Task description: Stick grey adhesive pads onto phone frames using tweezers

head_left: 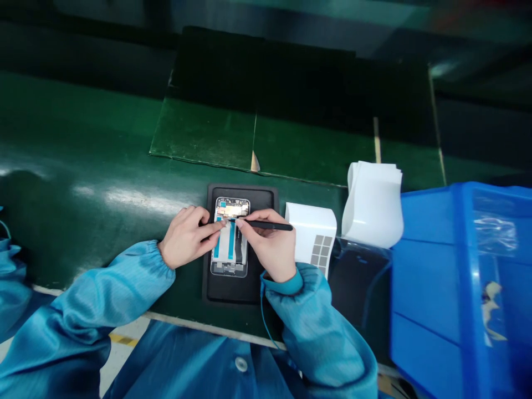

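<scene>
An opened phone body [230,244] with blue strips lies face down in a black tray [266,199] on the green bench. My left hand [186,237] rests on the tray's left edge, its fingers pressed on the phone near the top. My right hand [270,246] pinches a thin black stylus-like tool [268,225], whose tip touches the phone's upper part beside my left fingertips.
A white sheet of grey square stickers [318,244] lies right of the tray. Behind it stands a stack of white curved sheets [373,202]. A blue plastic bin [461,277] fills the right side. A darker green mat [291,138] lies further back.
</scene>
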Demonstrator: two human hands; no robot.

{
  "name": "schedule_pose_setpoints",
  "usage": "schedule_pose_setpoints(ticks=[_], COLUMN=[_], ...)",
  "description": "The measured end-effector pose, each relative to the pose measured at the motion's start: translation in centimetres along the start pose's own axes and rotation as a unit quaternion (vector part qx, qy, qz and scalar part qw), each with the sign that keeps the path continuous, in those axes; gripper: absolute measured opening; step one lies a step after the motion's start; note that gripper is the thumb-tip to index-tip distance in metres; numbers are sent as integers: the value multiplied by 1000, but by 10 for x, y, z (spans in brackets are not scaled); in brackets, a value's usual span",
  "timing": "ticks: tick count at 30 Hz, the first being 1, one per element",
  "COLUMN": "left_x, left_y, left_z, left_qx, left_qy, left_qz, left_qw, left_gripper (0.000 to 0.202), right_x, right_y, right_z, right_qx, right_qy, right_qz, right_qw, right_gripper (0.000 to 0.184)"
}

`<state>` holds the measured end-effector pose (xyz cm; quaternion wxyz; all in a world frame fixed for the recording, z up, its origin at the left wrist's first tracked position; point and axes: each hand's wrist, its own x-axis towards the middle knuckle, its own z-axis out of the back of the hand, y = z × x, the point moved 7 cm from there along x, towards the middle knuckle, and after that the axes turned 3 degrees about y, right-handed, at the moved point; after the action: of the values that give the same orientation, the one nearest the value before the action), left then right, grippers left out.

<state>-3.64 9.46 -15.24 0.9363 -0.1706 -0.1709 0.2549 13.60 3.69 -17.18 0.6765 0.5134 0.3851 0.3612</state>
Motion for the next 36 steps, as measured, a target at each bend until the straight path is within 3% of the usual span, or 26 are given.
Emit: schedule_pose_setpoints(ticks=[11, 18, 23, 27, 31, 36], left_x=[4, 0, 0, 1, 2, -2], left_y=[0, 2, -1, 2, 6, 11], left_z=[-6, 2, 1, 4, 5, 10], left_qx=[39, 45, 11, -10, -35, -70], left_qy=[74, 6, 14, -18, -27, -9], left_qz=[-17, 6, -30, -19, 1, 20], left_qw=[996, 999, 999, 1000, 999, 997], left_gripper=[32, 27, 24, 22, 21, 21], right_x=[2, 2, 4, 6, -7, -57], right_y=[2, 2, 2, 1, 10, 20], right_z=[4, 5, 3, 4, 25, 86], right_qx=[39, 42, 45, 77, 128, 122], right_qy=[-48, -54, -54, -47, -55, -115], right_qz=[-7, -8, 7, 17, 29, 54], right_qw=[998, 998, 998, 996, 990, 984], right_gripper=[22, 24, 24, 24, 29, 24])
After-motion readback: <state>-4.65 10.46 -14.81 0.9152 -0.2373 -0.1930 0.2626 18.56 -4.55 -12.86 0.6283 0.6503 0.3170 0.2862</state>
